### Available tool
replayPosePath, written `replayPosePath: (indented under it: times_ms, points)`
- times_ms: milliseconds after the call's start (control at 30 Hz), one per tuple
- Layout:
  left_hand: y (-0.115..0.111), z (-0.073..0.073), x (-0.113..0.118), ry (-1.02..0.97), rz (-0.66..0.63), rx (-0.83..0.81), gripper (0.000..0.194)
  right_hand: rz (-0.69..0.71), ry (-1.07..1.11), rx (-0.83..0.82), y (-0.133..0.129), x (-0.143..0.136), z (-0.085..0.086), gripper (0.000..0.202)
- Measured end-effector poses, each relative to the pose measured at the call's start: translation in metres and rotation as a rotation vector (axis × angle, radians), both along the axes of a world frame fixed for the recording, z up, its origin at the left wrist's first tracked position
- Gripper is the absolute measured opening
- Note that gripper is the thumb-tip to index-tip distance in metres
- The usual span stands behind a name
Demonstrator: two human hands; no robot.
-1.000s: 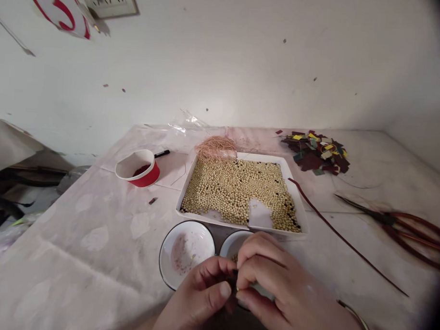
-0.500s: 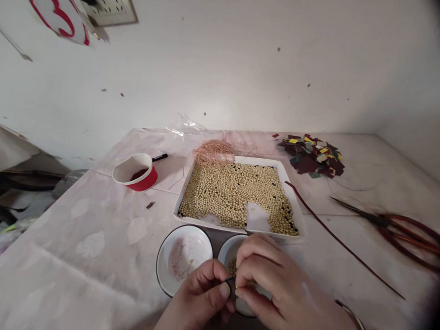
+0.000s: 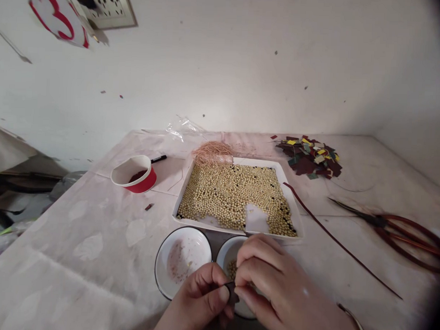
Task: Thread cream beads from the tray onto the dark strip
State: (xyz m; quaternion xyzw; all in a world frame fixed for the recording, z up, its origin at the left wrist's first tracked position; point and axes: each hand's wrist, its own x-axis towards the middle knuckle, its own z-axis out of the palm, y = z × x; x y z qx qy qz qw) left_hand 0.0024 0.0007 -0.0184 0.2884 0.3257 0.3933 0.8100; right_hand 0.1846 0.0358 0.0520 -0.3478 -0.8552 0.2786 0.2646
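Low in the middle, my left hand (image 3: 204,299) pinches a small, dark, flat piece (image 3: 232,291) between thumb and fingers. My right hand (image 3: 273,287) meets it from the right, its thumb and fingertips closed at the piece's right edge. Both hands are above a white bowl (image 3: 222,254) of small tan beads or seeds, which my right hand partly covers. Left of it stands another white dark-rimmed bowl (image 3: 167,276) with reddish crumbs inside. Just beyond the bowls lies a shallow white tray (image 3: 256,218) full of pale round beads or seeds, with some dark ones.
Scissors (image 3: 380,221) and a thin dark-red strip (image 3: 333,234) lie at right. Behind them is a pile of coloured scraps (image 3: 310,156). A red-and-white cup (image 3: 145,181) and black marker (image 3: 158,158) stand left; a copper-coloured wire bundle (image 3: 213,152) rests on the tray's back edge.
The dark piece between my fingertips now shows a broader face, where before only a thin edge was visible. Both hands stay in nearly the same place; the view has shifted slightly.
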Motion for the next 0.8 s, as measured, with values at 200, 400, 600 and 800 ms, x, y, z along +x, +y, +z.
replayPosePath:
  times_ms: [200, 400, 600, 800]
  points:
    - [0.001, 0.001, 0.0, -0.007, 0.001, -0.029, 0.027, 0.03, 0.001, -0.032, -0.003, -0.002, 0.0, 0.013]
    - [0.001, 0.002, 0.001, -0.008, 0.013, 0.001, 0.027, -0.016, -0.006, -0.035, 0.001, 0.001, -0.002, 0.014]
    - [0.002, 0.008, 0.002, 0.007, 0.038, 0.004, 0.028, -0.035, -0.156, -0.111, 0.01, 0.001, -0.012, 0.018]
    - [0.001, 0.008, 0.003, 0.002, 0.044, -0.012, 0.029, -0.194, -0.229, 0.008, 0.03, 0.022, -0.018, 0.014]
